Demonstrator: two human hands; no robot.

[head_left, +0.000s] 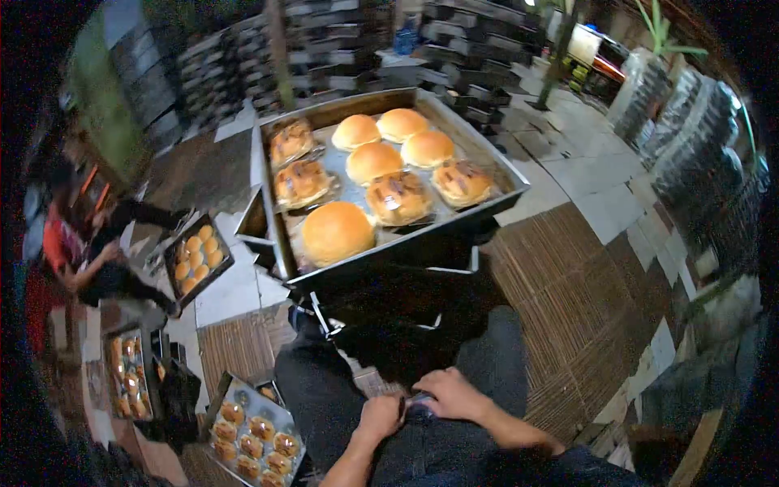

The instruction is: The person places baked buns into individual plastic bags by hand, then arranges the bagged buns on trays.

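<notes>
My left hand (381, 417) is closed low in front of my lap, its fingers curled round something small and dark that I cannot make out. Close on its right, my right hand (451, 395) has bent fingers at the same small item. Beyond my knees a large metal tray (511, 197) stands raised on a dark stack. It holds several plain round buns (337, 233) and several brown-topped buns in clear wrapping (398, 197). Neither hand touches the tray.
Another person (73, 243) in red sits at the left beside a tray of plain buns (195, 258). Two more trays, of topped buns (130, 377) and wrapped buns (253, 438), stand lower left. Plastic-wrapped stacks (702, 138) are at right, a blue container (405, 39) at the back.
</notes>
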